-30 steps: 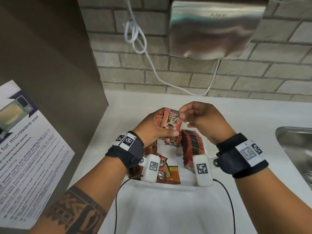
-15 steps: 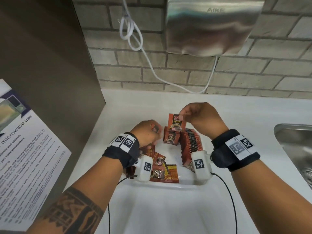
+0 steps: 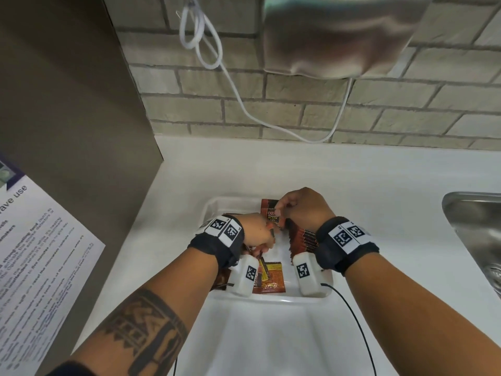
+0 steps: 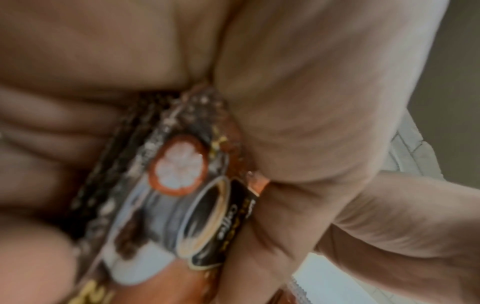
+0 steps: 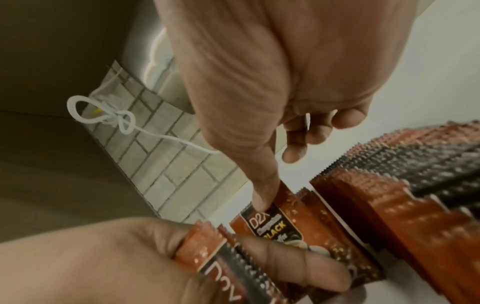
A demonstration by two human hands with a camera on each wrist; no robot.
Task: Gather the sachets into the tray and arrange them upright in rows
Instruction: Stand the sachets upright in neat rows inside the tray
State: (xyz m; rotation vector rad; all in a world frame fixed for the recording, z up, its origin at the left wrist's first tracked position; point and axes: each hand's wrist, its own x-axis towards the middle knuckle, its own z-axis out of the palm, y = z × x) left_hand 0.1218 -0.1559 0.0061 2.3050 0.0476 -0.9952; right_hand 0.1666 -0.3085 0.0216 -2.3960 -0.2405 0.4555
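Right hand [image 3: 306, 210]: fingertips pinch one upright sachet [image 3: 271, 213] at the back of the tray [image 3: 271, 301], beside the standing row [image 3: 303, 240]. Left hand [image 3: 257, 234]: curled around a small bundle of sachets [image 4: 182, 195], loose ones [image 3: 271, 278] lying flat at the tray's front. Risk: a slack release could topple the sachet or the row.

One tray [image 3: 273, 301], two hands, many sachets [image 3: 303, 240] (uncountable), one sink [image 3: 461, 213]

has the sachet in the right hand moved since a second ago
Yes. The right hand has carried the sachet down and away from the body, from above the tray to the far end of the upright row.
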